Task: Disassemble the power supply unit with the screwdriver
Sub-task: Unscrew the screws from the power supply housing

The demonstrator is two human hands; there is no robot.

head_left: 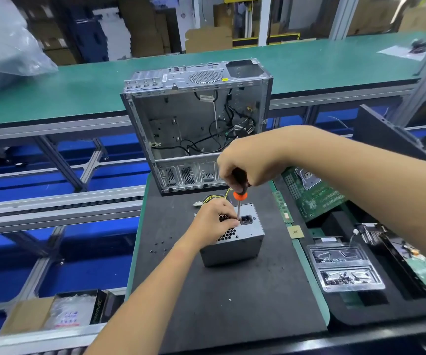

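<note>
Power supply unit (235, 239) standing on the black mat (232, 298), just near of the open computer case (196, 124); right hand (248, 160) curled round the black-and-orange handle of the screwdriver (239, 193), held upright with its tip on the unit's top face beside the power socket (246, 219); left hand (214, 221) resting on the vent grille, fingertips pinching the shaft near its tip; loose screws (160, 247) on the mat to the left; motherboard (312, 193) to the right.

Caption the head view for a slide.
Right hand drives orange-collared screwdriver into grey metal power supply box, steadied by left hand.
</note>
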